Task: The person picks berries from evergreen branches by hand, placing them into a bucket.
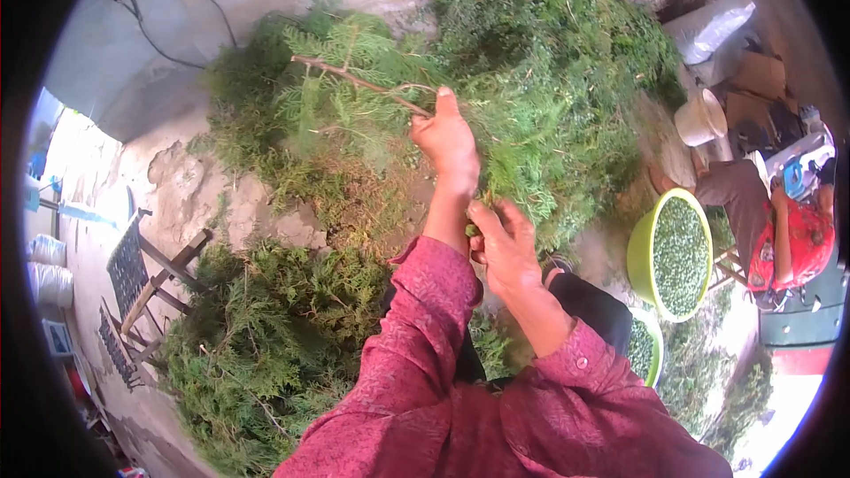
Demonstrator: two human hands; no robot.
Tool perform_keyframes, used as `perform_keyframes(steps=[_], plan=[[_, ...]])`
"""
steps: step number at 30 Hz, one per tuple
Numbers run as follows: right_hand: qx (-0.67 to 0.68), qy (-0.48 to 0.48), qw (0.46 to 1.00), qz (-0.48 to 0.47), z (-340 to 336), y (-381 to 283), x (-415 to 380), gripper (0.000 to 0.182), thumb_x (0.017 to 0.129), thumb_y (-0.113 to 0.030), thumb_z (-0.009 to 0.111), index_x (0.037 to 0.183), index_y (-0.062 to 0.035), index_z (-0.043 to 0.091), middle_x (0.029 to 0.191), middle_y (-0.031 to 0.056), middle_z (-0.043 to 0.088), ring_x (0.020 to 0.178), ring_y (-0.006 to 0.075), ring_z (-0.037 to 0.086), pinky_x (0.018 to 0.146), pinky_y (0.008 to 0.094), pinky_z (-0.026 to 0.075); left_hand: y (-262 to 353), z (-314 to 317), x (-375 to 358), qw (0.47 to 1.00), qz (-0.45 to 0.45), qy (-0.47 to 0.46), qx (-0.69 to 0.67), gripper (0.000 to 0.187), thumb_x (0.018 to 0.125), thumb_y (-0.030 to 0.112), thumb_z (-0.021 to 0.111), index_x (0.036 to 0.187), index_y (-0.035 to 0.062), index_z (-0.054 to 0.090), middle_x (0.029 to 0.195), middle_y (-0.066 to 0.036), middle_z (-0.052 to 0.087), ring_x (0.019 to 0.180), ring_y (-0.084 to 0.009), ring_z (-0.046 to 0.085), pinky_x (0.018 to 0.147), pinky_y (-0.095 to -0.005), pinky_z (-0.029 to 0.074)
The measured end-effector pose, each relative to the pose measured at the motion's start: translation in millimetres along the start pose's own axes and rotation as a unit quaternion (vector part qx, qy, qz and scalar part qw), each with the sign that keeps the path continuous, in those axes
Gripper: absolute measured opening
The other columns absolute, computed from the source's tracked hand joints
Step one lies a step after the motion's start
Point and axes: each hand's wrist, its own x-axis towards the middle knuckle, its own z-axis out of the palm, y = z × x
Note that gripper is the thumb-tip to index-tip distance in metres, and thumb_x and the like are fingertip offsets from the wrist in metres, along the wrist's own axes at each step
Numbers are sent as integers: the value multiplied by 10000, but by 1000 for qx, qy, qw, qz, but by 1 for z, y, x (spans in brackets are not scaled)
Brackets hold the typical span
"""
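My left hand [445,140] is closed round the brown stem of a leafy green branch [350,75], its thumb pointing up, away from me. The branch stretches to the upper left over a heap of cut greenery [558,62]. Below and to the right, close to my left forearm, my right hand [506,246] has its fingers curled together around a small green sprig [472,229], mostly hidden by the fingers.
A lime-green tub [632,252] full of small green pieces stands at the right, with a second tub [657,363] below it. A seated person in red [801,243] is beyond. A white bucket [700,118], dark greenery [257,345] and a wooden-framed chair [146,279] surround me.
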Motion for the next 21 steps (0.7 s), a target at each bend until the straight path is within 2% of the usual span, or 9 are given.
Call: perform_keyframes(steps=[4, 6, 10, 12, 13, 16, 18, 20, 21], plan=[[-11, 8, 1000, 9, 0, -5, -2, 175, 763, -150, 643, 788, -78, 485, 652, -22, 496, 462, 35, 411, 390, 181, 308, -3, 0, -1, 999, 20, -37, -22, 134, 796, 112, 591, 734, 58, 485, 660, 36, 495, 561, -52, 408, 503, -224, 335], [-6, 20, 998, 51, -1, -7, -1, 176, 750, -114, 634, 813, -68, 476, 629, -20, 480, 464, 49, 421, 387, 196, 313, -3, -3, 1, 998, 32, -57, -11, 103, 801, 106, 584, 758, 52, 508, 675, 36, 504, 579, -55, 423, 523, -224, 348], [4, 27, 997, 68, -15, 7, 3, 196, 738, -99, 608, 866, -44, 469, 675, 7, 503, 491, 77, 451, 381, 218, 321, -6, -1, 2, 993, 49, -79, -69, 77, 808, 104, 575, 796, 42, 533, 691, 35, 514, 601, -60, 442, 543, -228, 359], [8, 46, 994, 104, -22, 22, 9, 303, 728, -110, 587, 985, 5, 474, 784, 51, 537, 601, 118, 504, 436, 247, 380, -5, 0, 0, 996, 18, -68, -57, 83, 809, 105, 574, 777, 45, 526, 686, 35, 507, 594, -60, 432, 544, -225, 355], [16, 69, 993, 99, -24, 32, 12, 430, 738, -139, 577, 1103, 45, 442, 883, 79, 543, 719, 141, 520, 522, 263, 424, -7, -1, 0, 996, 14, -66, -58, 93, 810, 112, 583, 788, 52, 516, 684, 34, 500, 586, -63, 422, 541, -225, 351], [56, 37, 995, 75, -24, 33, 11, 534, 735, -137, 582, 1184, 77, 386, 927, 83, 540, 799, 156, 515, 602, 276, 442, -6, 1, 2, 996, -29, -29, -75, 111, 810, 119, 594, 810, 56, 502, 689, 35, 493, 585, -67, 414, 533, -228, 345], [60, 55, 994, 77, -23, 27, 3, 462, 744, -137, 569, 1133, 60, 416, 891, 84, 540, 733, 149, 508, 557, 268, 427, -5, -6, 9, 995, -42, -30, -86, 128, 808, 125, 601, 844, 51, 503, 718, 16, 511, 608, -77, 434, 552, -228, 360], [62, 75, 992, 79, -30, 22, 0, 392, 753, -138, 556, 1083, 43, 447, 855, 85, 540, 668, 143, 502, 513, 259, 412, -18, -19, 26, 989, -104, -69, -78, 269, 820, 187, 578, 1010, 12, 500, 924, -93, 560, 794, -178, 538, 703, -309, 446], [106, 23, 985, 135, -44, 16, 1, 292, 761, -140, 539, 998, 13, 464, 801, 83, 531, 600, 133, 471, 466, 251, 378, -20, -23, 32, 983, -146, -85, -70, 304, 834, 228, 546, 1039, 9, 500, 940, -107, 564, 776, -211, 567, 685, -323, 472]])
